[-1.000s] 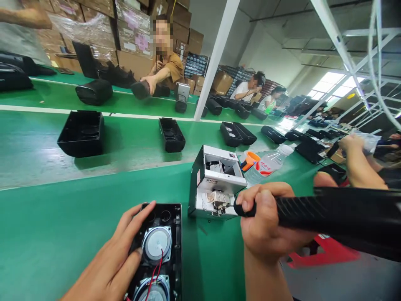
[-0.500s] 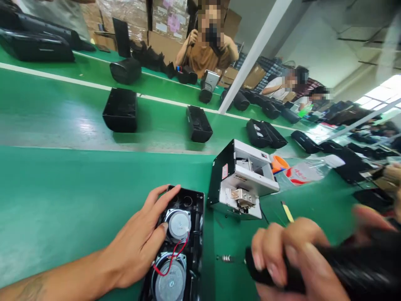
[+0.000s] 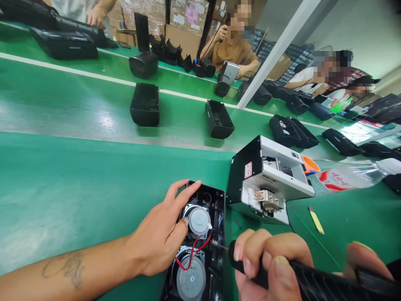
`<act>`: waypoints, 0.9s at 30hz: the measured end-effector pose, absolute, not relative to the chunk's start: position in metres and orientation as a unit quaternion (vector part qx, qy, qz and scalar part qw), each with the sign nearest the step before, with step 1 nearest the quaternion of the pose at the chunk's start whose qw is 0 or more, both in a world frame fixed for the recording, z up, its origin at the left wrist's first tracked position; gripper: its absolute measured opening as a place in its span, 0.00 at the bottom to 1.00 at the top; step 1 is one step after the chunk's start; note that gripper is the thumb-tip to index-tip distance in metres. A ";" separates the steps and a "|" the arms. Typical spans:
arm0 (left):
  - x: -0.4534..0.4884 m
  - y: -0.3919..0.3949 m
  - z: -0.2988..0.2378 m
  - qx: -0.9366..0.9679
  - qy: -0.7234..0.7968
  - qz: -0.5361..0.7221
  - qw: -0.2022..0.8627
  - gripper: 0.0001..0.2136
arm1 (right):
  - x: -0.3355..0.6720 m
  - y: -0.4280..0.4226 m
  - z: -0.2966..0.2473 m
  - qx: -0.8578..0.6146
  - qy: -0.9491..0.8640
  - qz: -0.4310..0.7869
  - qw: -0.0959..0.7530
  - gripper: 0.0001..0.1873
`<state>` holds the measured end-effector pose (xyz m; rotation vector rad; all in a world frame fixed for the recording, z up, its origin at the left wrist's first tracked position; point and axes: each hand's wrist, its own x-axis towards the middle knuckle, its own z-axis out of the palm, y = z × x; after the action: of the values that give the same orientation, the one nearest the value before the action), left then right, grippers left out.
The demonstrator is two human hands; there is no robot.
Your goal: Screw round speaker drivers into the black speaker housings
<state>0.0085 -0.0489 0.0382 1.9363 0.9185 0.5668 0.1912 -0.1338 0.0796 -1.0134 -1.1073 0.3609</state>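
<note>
A black speaker housing (image 3: 216, 267) lies open-side up on the green bench, its lower end cut off by the frame. Inside sit a smaller round speaker driver (image 3: 199, 220) and a larger speaker driver (image 3: 190, 276), with red wires (image 3: 189, 266) looped over them. My left hand (image 3: 159, 234) grips the housing's left side, fingertips over the far rim and thumb against the smaller driver. In my right hand (image 3: 275, 259) is a black electric screwdriver (image 3: 322, 280), fingers wrapped round its body. Its bit points left, over the housing's right side; whether it touches anything is unclear.
Close beyond the housing stands a black-and-white screw feeder (image 3: 263, 179). Right of it are an orange roll (image 3: 310, 165), a plastic bottle (image 3: 351, 175) and a yellow cutter (image 3: 316, 220). Black housings (image 3: 144, 104) line the belt (image 3: 78, 108). Several people work across it.
The screwdriver in my right hand has moved left, its bit passing from beside the housing to over it. My left hand keeps its hold. The whole view has shifted.
</note>
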 end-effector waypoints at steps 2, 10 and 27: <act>0.008 -0.049 0.038 0.784 0.368 0.227 0.445 0.34 | 0.188 -0.131 0.078 -0.476 -0.477 0.159 0.722 0.17; 0.009 -0.049 0.038 0.791 0.361 0.233 0.435 0.34 | 0.168 -0.127 0.078 -0.500 -0.413 0.120 0.752 0.12; 0.011 -0.048 0.036 0.788 0.357 0.253 0.434 0.30 | 0.177 -0.125 0.050 -0.475 -0.475 0.140 0.727 0.09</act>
<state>0.0107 -0.0482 0.0364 1.9626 0.8894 0.6292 0.1767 -0.1247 0.0496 -1.0467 -1.0476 0.3082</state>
